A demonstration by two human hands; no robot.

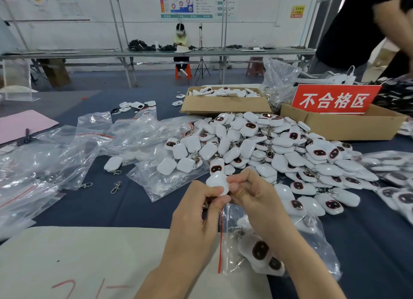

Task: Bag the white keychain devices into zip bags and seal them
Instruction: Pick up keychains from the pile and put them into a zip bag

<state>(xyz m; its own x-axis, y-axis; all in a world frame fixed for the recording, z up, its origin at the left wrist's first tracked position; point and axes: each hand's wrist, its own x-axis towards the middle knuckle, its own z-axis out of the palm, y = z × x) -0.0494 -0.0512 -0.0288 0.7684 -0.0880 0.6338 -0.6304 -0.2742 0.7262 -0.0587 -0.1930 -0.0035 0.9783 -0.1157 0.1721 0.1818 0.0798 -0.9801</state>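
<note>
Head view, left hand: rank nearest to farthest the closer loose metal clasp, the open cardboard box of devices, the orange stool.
The left hand pinches a white keychain device.
1. Loose metal clasp, on the table to its left.
2. Open cardboard box, behind the device pile.
3. Orange stool, beyond the aisle, by the far bench.

Left grip point(196, 207) and right grip point(252, 195) are bare hands on bare forearms point(181, 267).

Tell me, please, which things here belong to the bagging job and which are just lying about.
Job: held device, device pile, part-filled bag, empty bags.
Lying about: pink paper, red sign, loose clasps.
</note>
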